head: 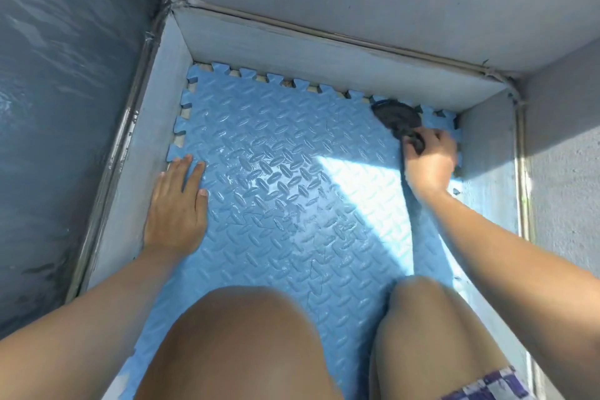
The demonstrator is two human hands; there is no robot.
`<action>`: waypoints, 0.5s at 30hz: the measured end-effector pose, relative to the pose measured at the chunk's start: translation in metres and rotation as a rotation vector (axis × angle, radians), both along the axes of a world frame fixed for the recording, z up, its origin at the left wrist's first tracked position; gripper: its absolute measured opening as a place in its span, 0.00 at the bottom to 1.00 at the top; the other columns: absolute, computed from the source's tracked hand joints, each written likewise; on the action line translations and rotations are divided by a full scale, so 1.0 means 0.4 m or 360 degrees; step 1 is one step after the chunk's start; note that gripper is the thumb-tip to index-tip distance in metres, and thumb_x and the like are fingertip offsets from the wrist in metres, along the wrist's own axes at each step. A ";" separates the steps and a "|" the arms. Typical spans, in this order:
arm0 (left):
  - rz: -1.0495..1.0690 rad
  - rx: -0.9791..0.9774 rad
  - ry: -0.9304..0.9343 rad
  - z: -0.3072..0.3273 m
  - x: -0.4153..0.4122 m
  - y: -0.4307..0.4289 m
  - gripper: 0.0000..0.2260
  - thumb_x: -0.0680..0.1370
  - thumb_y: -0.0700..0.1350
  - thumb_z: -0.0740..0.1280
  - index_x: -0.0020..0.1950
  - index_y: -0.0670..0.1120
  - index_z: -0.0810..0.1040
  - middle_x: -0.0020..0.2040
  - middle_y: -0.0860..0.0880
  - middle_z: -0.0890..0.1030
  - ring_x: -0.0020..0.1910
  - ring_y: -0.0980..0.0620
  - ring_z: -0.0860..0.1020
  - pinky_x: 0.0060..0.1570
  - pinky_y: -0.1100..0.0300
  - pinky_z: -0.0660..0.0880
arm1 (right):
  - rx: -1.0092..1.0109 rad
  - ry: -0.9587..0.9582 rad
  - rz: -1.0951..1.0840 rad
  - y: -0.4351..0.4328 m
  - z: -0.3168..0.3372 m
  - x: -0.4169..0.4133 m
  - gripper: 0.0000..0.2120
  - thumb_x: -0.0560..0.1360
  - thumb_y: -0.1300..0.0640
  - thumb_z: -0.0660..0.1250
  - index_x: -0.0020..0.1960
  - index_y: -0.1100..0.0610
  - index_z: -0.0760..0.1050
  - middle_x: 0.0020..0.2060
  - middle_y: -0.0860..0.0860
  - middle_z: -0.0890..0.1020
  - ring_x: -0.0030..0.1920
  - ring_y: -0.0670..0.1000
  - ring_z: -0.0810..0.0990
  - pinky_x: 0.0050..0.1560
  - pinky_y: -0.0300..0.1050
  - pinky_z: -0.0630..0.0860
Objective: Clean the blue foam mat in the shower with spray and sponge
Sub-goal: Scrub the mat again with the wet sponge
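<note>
A blue foam mat [292,178] with a raised tread pattern and jigsaw edges covers the shower floor; its surface looks wet and glossy. My left hand [177,204] lies flat on the mat's left side, fingers spread, holding nothing. My right hand [430,159] is closed around the handle of a dark round scrubbing sponge [396,115], which presses on the mat's far right corner. A dark strip runs from under that hand toward my knee. No spray bottle is in view.
Low grey-blue tray walls [324,52] box the mat on the far, left and right sides, with metal rails along the rims. My bare knees [246,334] rest on the mat's near part. A bright sunlit patch [357,178] falls on the right half.
</note>
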State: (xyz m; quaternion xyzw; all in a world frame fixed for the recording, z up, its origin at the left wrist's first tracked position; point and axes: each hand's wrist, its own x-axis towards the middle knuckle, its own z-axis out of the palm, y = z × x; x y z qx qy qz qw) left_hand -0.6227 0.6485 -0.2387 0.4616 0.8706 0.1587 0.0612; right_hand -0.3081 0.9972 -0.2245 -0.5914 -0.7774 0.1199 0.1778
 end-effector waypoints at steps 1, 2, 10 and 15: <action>0.0001 -0.0006 -0.0006 0.000 0.000 0.001 0.24 0.83 0.45 0.54 0.78 0.40 0.69 0.79 0.39 0.66 0.80 0.37 0.62 0.79 0.43 0.55 | -0.0042 -0.0001 -0.0152 0.024 0.002 0.042 0.16 0.75 0.48 0.66 0.58 0.55 0.82 0.55 0.59 0.79 0.57 0.64 0.76 0.57 0.54 0.75; 0.0001 -0.0013 -0.0017 0.001 0.000 0.002 0.24 0.84 0.46 0.54 0.78 0.40 0.69 0.79 0.39 0.66 0.80 0.38 0.62 0.80 0.43 0.55 | -0.0091 -0.0016 -0.0261 0.035 0.003 0.071 0.17 0.75 0.46 0.64 0.59 0.54 0.81 0.56 0.60 0.78 0.59 0.65 0.76 0.59 0.55 0.74; -0.0020 0.0012 -0.0109 -0.002 -0.006 -0.008 0.24 0.85 0.48 0.53 0.79 0.41 0.68 0.80 0.40 0.66 0.80 0.39 0.61 0.81 0.45 0.53 | -0.0386 -0.0271 -0.0149 -0.031 0.044 0.094 0.26 0.78 0.37 0.61 0.71 0.49 0.74 0.67 0.59 0.75 0.67 0.66 0.69 0.69 0.54 0.67; -0.0036 0.0058 -0.0090 -0.004 -0.008 -0.008 0.24 0.85 0.48 0.53 0.79 0.41 0.68 0.80 0.40 0.66 0.80 0.39 0.61 0.81 0.48 0.51 | -0.0417 -0.0288 0.0317 -0.148 0.084 -0.030 0.18 0.78 0.45 0.67 0.64 0.54 0.79 0.58 0.59 0.79 0.60 0.63 0.76 0.63 0.53 0.73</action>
